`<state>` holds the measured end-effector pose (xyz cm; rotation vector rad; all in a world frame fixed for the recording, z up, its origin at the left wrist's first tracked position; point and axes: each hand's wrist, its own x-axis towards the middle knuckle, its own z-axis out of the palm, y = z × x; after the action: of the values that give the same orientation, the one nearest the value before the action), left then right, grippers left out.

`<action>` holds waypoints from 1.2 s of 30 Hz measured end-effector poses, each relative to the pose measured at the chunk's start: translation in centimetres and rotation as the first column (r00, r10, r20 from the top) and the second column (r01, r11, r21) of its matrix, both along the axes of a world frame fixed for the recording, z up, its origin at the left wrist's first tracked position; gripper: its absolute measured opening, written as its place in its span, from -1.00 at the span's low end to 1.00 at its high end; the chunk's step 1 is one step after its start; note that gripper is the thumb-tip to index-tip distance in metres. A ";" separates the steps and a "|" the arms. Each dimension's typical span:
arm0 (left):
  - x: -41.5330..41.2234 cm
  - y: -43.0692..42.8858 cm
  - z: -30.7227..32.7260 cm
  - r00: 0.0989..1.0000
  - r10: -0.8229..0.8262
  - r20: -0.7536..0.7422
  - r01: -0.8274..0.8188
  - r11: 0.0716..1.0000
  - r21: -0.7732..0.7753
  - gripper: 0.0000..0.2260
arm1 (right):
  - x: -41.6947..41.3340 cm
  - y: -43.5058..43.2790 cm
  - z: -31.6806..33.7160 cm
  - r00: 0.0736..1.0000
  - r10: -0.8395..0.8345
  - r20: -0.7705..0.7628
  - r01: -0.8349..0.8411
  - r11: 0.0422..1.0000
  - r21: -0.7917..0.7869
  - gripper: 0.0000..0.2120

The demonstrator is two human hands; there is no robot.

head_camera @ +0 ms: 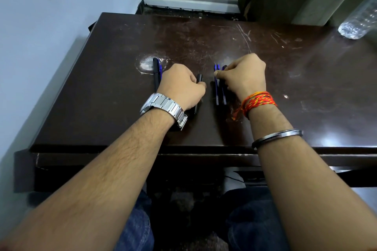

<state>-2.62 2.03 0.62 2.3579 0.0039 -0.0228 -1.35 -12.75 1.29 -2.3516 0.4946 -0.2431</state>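
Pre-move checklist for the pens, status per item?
1. Left hand grips black pen: ok.
2. Right hand pinches blue pens: ok; how many it holds, cannot tell.
3. Blue pens lie side by side on the table: ok.
4. Gap between black pen and blue pens: ok.
5. Spare pens left of the left hand untouched: cannot tell, the hand hides their lower ends.
6. Bottle far from both hands: ok.
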 end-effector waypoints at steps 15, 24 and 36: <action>1.4 3.1 0.8 0.988 0.156 -0.017 -0.146 0.954 0.263 -0.75 | -0.2 0.5 0.3 0.982 -0.121 0.142 0.101 0.985 0.140 -0.82; 2.2 4.7 0.7 0.973 0.216 -0.082 -0.175 0.923 0.343 -0.64 | -0.5 1.2 0.2 0.988 -0.058 0.144 0.049 0.997 0.067 -0.86; 1.8 4.2 1.0 0.981 0.175 -0.084 -0.141 0.939 0.315 -0.77 | -0.9 3.3 0.0 0.983 0.060 0.174 -0.072 0.996 0.061 -0.86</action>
<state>-0.77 6.21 1.60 2.6579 0.2700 -0.0796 -2.22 -9.43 1.27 -2.2531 0.3355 -0.3884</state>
